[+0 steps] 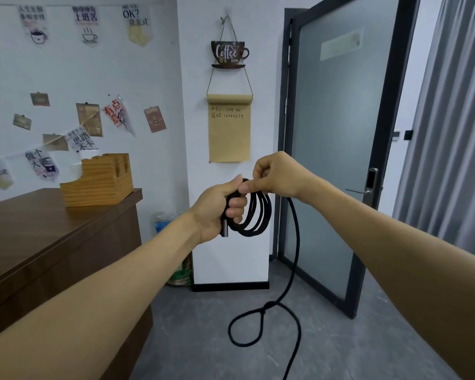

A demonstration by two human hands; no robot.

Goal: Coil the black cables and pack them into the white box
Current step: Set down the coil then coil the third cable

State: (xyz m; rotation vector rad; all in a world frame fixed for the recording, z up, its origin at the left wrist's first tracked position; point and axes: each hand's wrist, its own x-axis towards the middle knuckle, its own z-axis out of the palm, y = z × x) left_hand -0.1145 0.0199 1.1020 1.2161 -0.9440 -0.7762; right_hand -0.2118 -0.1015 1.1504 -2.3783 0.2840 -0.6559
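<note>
While coiling: "Coffee Time" sign (229, 54).

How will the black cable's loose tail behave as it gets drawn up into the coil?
Probably floppy: the cable hangs limp from the right hand and curls into a crossed loop lower down. That crossing may tighten into a knot when drawn up. The coil gripped in the left hand holds round turns, so it seems to have some springiness and may loosen if released.

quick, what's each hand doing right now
Left hand: closed around the coiled loops of the black cable.
Right hand: pinching the same cable at the top of the coil; the loose end hangs toward the floor.
</note>
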